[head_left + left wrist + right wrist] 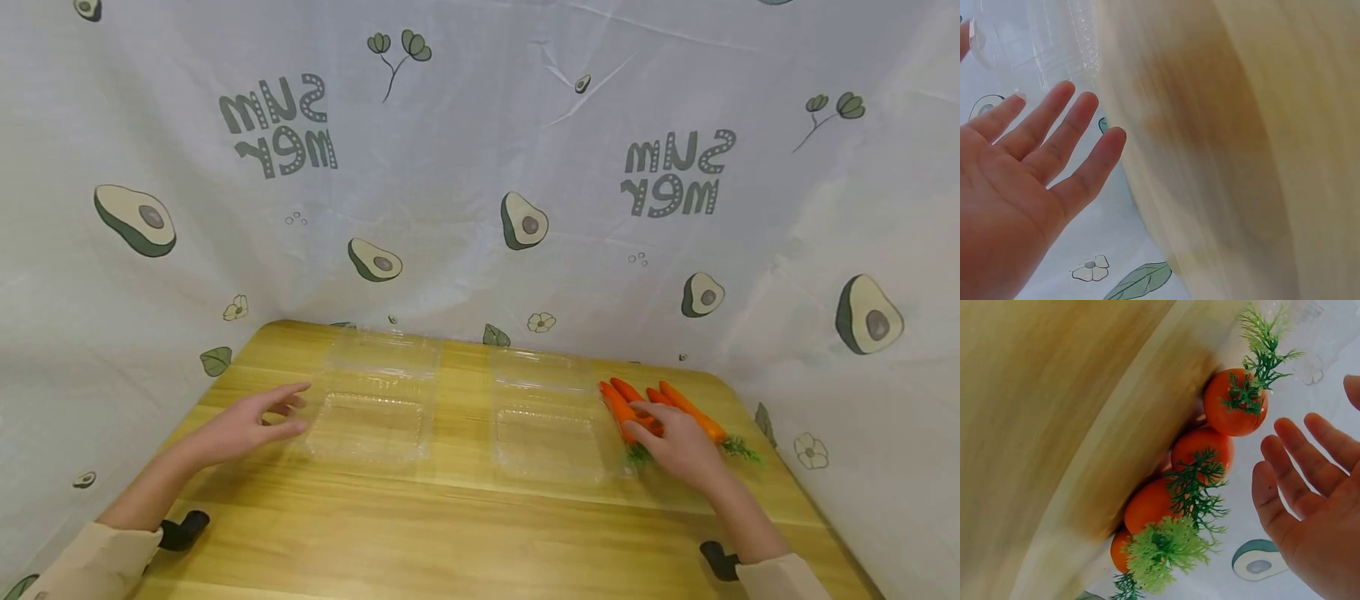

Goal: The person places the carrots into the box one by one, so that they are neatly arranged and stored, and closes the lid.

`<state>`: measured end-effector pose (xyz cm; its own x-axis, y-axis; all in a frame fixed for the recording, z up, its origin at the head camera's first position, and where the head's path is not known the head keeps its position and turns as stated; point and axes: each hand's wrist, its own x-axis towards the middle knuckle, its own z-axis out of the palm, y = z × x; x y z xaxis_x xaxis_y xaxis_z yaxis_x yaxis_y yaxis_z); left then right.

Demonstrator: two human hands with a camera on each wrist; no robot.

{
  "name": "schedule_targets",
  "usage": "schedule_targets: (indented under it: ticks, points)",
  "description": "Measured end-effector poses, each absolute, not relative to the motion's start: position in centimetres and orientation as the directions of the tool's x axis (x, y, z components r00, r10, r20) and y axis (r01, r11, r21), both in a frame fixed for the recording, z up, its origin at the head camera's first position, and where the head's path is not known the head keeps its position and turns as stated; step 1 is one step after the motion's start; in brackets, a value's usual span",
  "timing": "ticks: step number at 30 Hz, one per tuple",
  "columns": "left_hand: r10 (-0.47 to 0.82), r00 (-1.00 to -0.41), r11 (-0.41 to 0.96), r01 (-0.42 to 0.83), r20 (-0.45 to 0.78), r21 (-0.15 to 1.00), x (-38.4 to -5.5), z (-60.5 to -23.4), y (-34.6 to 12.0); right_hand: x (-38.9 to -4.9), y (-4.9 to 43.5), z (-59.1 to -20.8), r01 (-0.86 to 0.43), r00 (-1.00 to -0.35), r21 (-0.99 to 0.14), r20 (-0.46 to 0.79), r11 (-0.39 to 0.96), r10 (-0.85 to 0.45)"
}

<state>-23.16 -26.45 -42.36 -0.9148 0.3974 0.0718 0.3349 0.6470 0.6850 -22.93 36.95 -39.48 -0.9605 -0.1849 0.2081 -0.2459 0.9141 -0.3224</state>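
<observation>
Your left hand point(243, 425), spread and holding nothing, hangs beside one clear container point(367, 454); your right hand point(681, 443), fingers loosely extended and likewise free, is over the carrots point(617, 408), bunched together presumably for easy reach.

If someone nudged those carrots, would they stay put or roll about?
The carrots would probably roll sideways, since they look round end-on in the right wrist view. Tapering in the head view, they may swing in a curve rather than go straight. Their feathery green tops look thin, so they would likely bend easily.
</observation>
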Motion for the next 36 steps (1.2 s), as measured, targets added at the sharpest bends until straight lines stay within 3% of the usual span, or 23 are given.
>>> schedule_targets:
  ticks: [18, 36]
  points:
    - [0.434, -0.901, 0.640, 0.322, 0.018, 0.698, -23.1, -42.1, -26.8, -22.4, 37.7, -39.8, -0.181, -0.972, -0.383, 0.207, 0.906, -0.107]
    - [0.447, -0.895, 0.635, 0.324, 0.009, 0.702, -23.0, -41.9, -26.7, -22.9, 38.2, -41.0, -0.094, -0.985, -0.363, 0.166, 0.927, -0.034]
